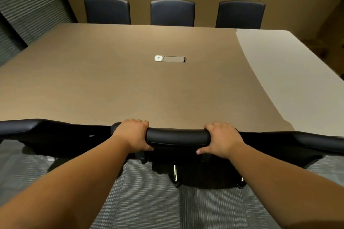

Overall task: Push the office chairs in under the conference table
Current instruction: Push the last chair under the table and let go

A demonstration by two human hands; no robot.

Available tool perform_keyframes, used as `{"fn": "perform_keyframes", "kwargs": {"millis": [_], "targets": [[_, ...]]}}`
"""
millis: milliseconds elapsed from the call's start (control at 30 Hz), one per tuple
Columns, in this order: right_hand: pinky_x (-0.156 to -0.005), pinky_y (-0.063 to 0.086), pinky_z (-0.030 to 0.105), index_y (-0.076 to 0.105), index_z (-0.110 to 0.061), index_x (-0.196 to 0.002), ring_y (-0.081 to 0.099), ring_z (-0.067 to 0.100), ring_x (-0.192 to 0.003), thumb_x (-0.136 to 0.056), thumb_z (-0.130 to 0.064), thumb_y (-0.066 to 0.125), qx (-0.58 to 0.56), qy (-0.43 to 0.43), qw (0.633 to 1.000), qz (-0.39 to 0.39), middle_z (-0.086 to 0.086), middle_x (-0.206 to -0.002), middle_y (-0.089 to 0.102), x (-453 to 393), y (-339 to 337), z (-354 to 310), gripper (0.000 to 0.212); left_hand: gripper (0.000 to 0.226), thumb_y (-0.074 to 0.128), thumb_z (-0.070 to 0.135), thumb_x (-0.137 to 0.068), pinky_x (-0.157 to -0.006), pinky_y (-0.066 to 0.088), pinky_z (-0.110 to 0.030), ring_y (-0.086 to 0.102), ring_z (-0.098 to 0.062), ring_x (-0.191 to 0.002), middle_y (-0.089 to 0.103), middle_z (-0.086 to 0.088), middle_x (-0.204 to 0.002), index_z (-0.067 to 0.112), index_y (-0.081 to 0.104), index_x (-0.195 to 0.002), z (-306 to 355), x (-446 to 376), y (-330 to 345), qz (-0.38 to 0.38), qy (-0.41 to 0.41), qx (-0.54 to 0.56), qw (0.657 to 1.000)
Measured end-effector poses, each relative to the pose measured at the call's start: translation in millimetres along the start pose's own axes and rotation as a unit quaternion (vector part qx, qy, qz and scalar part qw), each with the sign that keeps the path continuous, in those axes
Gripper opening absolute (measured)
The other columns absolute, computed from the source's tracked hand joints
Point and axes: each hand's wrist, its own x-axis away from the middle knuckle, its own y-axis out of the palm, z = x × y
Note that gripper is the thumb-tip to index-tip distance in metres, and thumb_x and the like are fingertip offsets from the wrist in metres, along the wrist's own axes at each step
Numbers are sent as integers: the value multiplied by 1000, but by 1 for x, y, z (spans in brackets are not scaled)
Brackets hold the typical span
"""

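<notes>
- No brand, label or legible writing is seen; only a small white plate (158,58) with unreadable marks is noted at the left end of the cable hatch (174,59), which is set into the middle of the conference table (111,80).
- The left hand (133,134) is seen curled over the top edge of the middle chair (177,136), fingers over the far side, thumb on the near face.
- The right hand (222,138) is seen gripping the same backrest top towards its right end, fingers wrapped over, thumb stretched along the near face.
- The middle chair is found at the table's near edge, its backrest top touching or just beside the edge; which cannot be told. Its chrome base is partly seen below on grey carpet (149,201).
- Six black chairs are counted: three on the near side, with the left chair (18,126) and right chair (320,141) flanking the gripped one, and three far chairs (172,13) drawn up along the opposite edge.
- One table is counted, brown with a pale section (288,72) at the right.
</notes>
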Motion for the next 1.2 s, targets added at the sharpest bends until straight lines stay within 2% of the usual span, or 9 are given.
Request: {"fn": "perform_keyframes", "kwargs": {"millis": [133,300,400,567,767,967,1200], "targets": [[-91,45,41,51,-36,-106,56,23,-100,-48,-103,46,6,8,1000,-3,-4,-102,57,4,1,-8,88,60,67,80,-66,-76,40,-37,52,-19,-85,53,9,-90,33,46,-97,-5,5,6,9,6,-2,1000],[-91,44,41,46,-39,-102,57,23,-101,-58,-92,56,-10,12,1000,-1,-7,-98,53,14,3,-23,70,62,63,82,-66,-78,42,-37,53,-19,-84,55,8,-90,32,48,-99,-14,15,11,17,17,-8,1000],[-92,45,41,51,-37,-106,58,23,-101,-59,-90,56,-5,12,1000,7,-6,-103,59,20,5,-37,71,63,62,83,-66,-81,46,-38,55,-20,-85,57,7,-91,31,50,-100,-22,25,12,17,21,-15,1000],[-93,44,40,49,-37,-104,59,21,-99,-57,-94,48,14,-3,1000,22,-7,-101,59,26,9,-55,74,67,51,88,-63,-85,48,-39,60,-23,-88,64,5,-96,31,48,-99,-36,46,17,18,36,-36,999],[-91,46,40,46,-37,-100,59,20,-96,-52,-107,37,31,-24,998,42,-7,-98,59,20,13,-74,86,92,33,105,-52,-81,43,-38,63,-23,-95,65,4,-101,30,50,-103,-58,64,31,68,42,-71,994],[-89,47,39,41,-37,-96,60,21,-95,-52,-106,37,22,-20,998,60,-6,-97,61,16,14,-72,81,87,29,107,-53,-74,42,-38,63,-22,-89,64,5,-94,31,41,-94,-64,52,27,76,64,-62,993],[-83,47,37,46,-38,-95,58,19,-90,-55,-103,42,25,-19,998,52,-9,-93,57,0,8,-62,77,94,27,106,-53,-73,40,-37,62,-22,-88,63,4,-93,29,52,-101,-65,30,28,96,67,-64,991]]}}
